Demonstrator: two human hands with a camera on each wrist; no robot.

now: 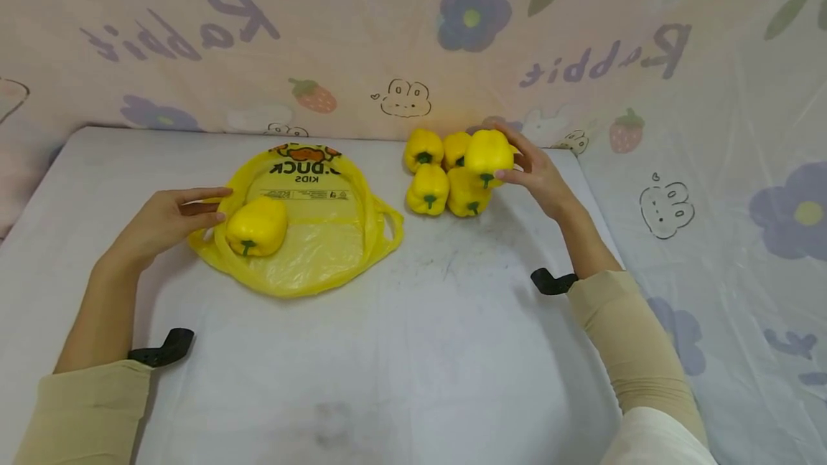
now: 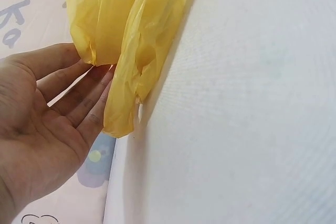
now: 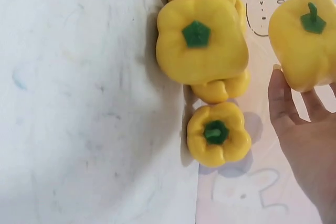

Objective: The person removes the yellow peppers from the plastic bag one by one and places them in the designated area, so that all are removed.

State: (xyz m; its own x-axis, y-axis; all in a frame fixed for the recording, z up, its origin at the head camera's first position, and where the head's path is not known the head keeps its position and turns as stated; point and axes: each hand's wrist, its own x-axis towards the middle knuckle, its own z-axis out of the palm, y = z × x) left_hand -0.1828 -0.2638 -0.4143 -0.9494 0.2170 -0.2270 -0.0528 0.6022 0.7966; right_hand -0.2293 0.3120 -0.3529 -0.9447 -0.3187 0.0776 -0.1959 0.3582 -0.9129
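Raised above the back of the table, a yellow bell pepper [image 1: 487,151] is gripped by my right hand [image 1: 539,174]. The right wrist view shows its green stem, with fingers around the lower side. Several more yellow bell peppers [image 1: 428,190] sit clustered beside and behind it. On the left lies a yellow plastic bag [image 1: 323,250], its mouth spread into a wide ring. One bell pepper [image 1: 257,227] rests inside, near the bag's left rim. My left hand [image 1: 164,224] touches that rim with nearly straight fingers; in the left wrist view, the bag [image 2: 126,35] hides some fingertips.
The white tabletop [image 1: 388,364] carries dark smudges in front of the peppers. A printed curtain [image 1: 362,34] with flowers and rabbits stands behind the table and continues down its right side. Black wrist mounts [image 1: 552,282] sit on both forearms.
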